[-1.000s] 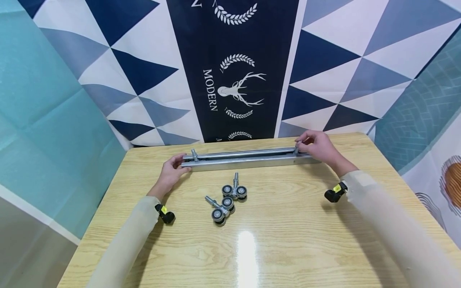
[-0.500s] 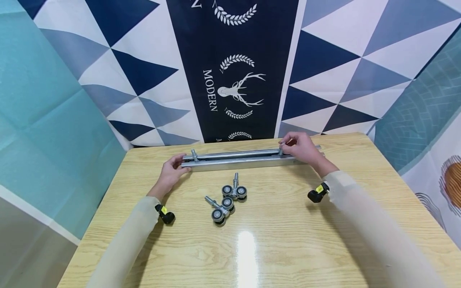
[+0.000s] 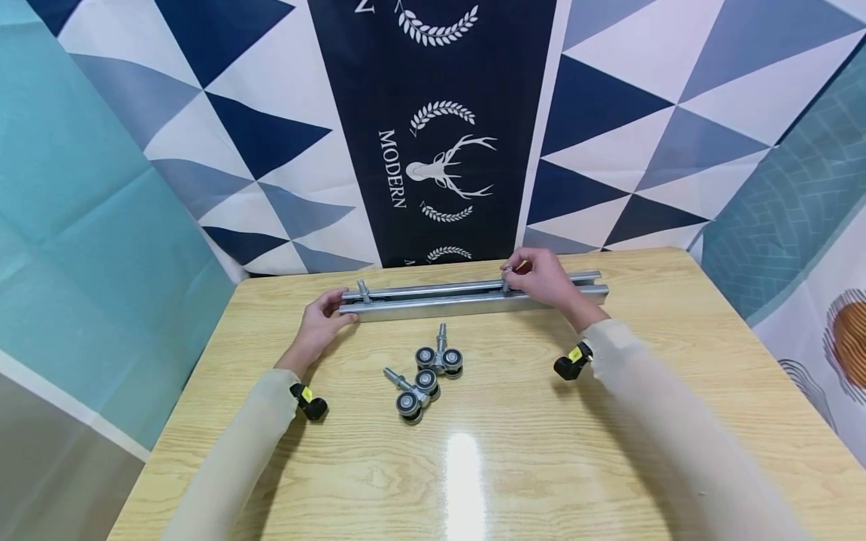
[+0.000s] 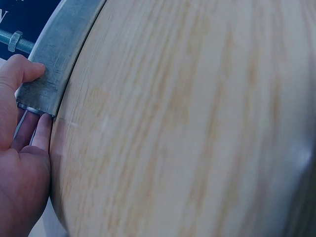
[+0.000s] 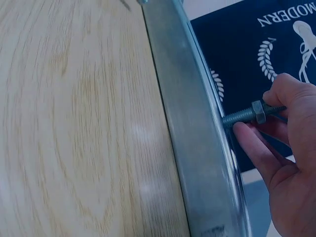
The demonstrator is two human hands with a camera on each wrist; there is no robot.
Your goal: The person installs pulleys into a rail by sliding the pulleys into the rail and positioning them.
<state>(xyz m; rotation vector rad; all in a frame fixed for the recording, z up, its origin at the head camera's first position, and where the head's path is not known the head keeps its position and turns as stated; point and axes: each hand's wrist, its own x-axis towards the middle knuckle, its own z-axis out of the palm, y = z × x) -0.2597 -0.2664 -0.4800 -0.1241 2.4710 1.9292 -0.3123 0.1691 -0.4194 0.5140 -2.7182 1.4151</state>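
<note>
A long metal track (image 3: pixel 440 306), slotted along its top, lies across the back of the table. My left hand (image 3: pixel 319 323) grips its left end; in the left wrist view the thumb presses the side of the track (image 4: pixel 52 59) while fingers reach round the end. Close by, a threaded bolt (image 3: pixel 364 290) with a nut stands up from the slot. Further right, my right hand (image 3: pixel 541 278) pinches a second upright bolt (image 5: pixel 244 116) with a hex nut, which sticks out of the slot. Whatever is below the bolts inside the track is hidden.
Two loose roller trolleys lie in front of the track: one with its bolt pointing back (image 3: pixel 440 359), the other tilted left (image 3: pixel 414 396). Behind the wooden table (image 3: pixel 528 458) hangs a patterned cloth (image 3: pixel 460 135) close to its back edge.
My right hand has slid leftward along the track with the bolt in its fingers, uncovering the track's right end. The left hand stays at the left end, and the loose trolleys lie still.
</note>
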